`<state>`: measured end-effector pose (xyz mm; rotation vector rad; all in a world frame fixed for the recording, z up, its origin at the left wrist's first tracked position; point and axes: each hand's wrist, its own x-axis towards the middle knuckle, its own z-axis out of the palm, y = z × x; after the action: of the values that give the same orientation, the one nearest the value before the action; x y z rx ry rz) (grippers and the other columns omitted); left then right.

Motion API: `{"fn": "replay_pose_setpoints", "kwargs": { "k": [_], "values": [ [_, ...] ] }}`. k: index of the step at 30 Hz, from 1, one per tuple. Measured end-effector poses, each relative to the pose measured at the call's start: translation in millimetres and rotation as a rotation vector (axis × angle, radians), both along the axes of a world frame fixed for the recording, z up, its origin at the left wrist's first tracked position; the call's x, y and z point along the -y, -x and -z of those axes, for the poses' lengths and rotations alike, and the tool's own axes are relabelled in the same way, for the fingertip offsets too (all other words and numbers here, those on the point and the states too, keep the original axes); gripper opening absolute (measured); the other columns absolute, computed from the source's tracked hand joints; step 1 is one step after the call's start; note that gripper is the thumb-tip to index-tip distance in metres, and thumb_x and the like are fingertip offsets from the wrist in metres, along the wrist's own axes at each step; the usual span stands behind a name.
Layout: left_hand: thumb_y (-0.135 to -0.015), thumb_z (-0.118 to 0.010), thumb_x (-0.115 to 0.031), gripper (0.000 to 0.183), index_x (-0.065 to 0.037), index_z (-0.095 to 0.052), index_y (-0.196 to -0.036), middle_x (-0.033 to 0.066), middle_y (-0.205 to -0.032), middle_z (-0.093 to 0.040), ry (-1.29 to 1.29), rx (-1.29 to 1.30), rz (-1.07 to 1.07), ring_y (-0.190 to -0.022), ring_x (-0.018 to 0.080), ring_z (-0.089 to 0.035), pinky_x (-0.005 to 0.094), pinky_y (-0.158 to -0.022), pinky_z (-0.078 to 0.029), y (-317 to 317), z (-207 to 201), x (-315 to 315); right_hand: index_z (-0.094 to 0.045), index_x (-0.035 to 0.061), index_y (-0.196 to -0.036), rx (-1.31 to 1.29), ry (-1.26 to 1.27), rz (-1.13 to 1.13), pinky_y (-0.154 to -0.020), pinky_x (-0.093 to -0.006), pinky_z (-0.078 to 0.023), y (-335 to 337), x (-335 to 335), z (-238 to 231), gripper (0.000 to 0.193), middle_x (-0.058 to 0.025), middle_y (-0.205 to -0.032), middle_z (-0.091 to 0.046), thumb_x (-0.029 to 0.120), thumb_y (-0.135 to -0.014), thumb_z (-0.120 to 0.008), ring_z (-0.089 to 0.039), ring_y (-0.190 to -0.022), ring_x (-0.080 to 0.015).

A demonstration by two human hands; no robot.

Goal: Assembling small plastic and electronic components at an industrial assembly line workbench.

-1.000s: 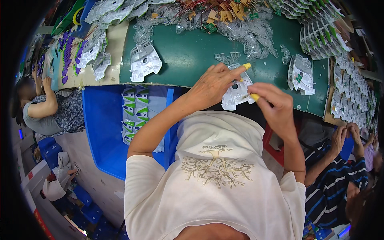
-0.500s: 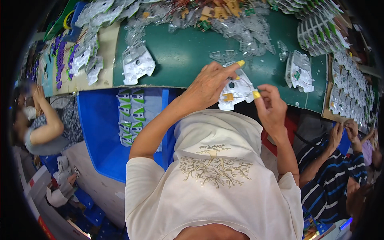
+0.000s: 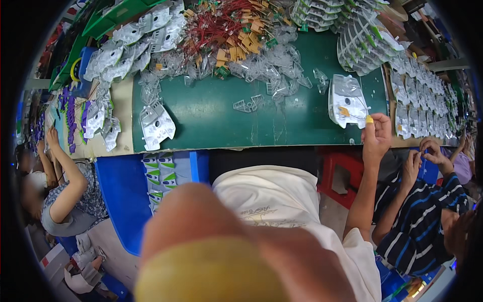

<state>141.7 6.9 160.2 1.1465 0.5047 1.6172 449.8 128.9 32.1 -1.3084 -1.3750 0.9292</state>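
Note:
At the right of the green table, a silvery-white plastic housing [image 3: 354,111] with a small orange-tan piece lies at the table's front part, seemingly on top of another housing. My right hand [image 3: 377,135], yellow tape on one fingertip, pinches its near right corner. My left hand [image 3: 211,256] is raised very close to the camera, large and blurred, with a yellow band round a finger; what its fingers do cannot be made out. Another white housing [image 3: 157,126] lies at the table's left, apart from both hands.
Clear plastic parts [image 3: 276,65] and a heap of red wires with orange pieces [image 3: 231,30] cover the back. Stacked housings [image 3: 359,48] stand at back right. A blue bin [image 3: 118,196] holds green-white parts. Co-workers sit on both sides, one in a striped shirt [image 3: 422,226].
The housing held between both hands at the table edge now lies at the right, my right hand still on it. My left hand has let go and come up toward the camera. The view has shifted.

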Motion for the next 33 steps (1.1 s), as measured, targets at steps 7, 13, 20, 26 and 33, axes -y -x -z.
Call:
{"fn": "replay_pose_setpoints", "kwargs": {
  "k": [7, 13, 20, 26, 33],
  "values": [
    [-0.093, -0.062, -0.012, 0.049, -0.001, -0.042, -0.137, 0.0146, -0.094, -0.067, 0.101, 0.259, 0.078, -0.072, 0.0247, -0.069, 0.0308, -0.058, -0.055, -2.4, -51.5, 18.6, -0.056, 0.0010, -0.112, 0.035, -0.043, 0.130, -0.048, -0.0169, -0.032, -18.7, -14.0, 17.5, 0.019, 0.0031, -0.069, -0.056, 0.000, -0.093, -0.057, -0.045, -0.056, -0.0013],
    [-0.097, -0.057, -0.010, 0.052, -0.006, -0.034, -0.144, 0.0134, -0.091, -0.066, 0.213, 0.577, 0.180, -0.069, 0.0234, -0.070, 0.0275, -0.053, -0.056, -3.6, -71.6, 10.8, -0.060, -0.0007, -0.118, 0.235, -0.318, 0.282, -0.050, -0.0171, -0.031, 13.7, -13.1, -1.7, 0.027, 0.0053, -0.068, -0.052, -0.002, -0.091, -0.061, -0.042, -0.056, -0.0002],
    [-0.101, -0.054, -0.014, 0.055, -0.013, -0.027, -0.149, 0.0126, -0.088, -0.063, -0.154, 0.710, 0.432, -0.081, 0.0265, -0.071, 0.0289, -0.063, -0.058, 11.6, -51.3, 9.8, -0.065, 0.0047, -0.115, 0.238, -0.286, -0.371, -0.051, -0.0226, -0.044, 143.6, 3.3, -61.5, 0.036, -0.0012, -0.070, -0.059, -0.004, -0.080, -0.068, -0.051, -0.055, -0.0055],
    [-0.100, -0.055, -0.017, 0.076, -0.026, -0.004, -0.155, 0.0124, -0.101, -0.053, -0.299, 0.563, 0.146, -0.081, 0.0283, -0.064, 0.0381, -0.066, -0.051, 28.3, -16.7, 47.5, -0.066, -0.0004, -0.102, 0.549, -0.489, -0.558, -0.067, -0.0410, -0.052, 218.5, -73.3, -64.4, 0.021, -0.0156, -0.090, -0.067, 0.008, -0.083, -0.063, -0.065, -0.073, -0.0322],
    [-0.094, -0.060, -0.033, 0.078, -0.008, -0.015, -0.153, 0.0159, -0.102, -0.055, -0.094, 0.476, -0.055, -0.084, 0.0257, -0.055, 0.0368, -0.073, -0.047, 46.9, 38.5, 42.6, -0.068, 0.0006, -0.093, 0.701, -0.579, -0.526, -0.068, -0.0414, -0.052, 261.6, -129.4, -43.0, 0.016, -0.0154, -0.087, -0.068, 0.008, -0.080, -0.063, -0.066, -0.077, -0.0333]
  ]
}}
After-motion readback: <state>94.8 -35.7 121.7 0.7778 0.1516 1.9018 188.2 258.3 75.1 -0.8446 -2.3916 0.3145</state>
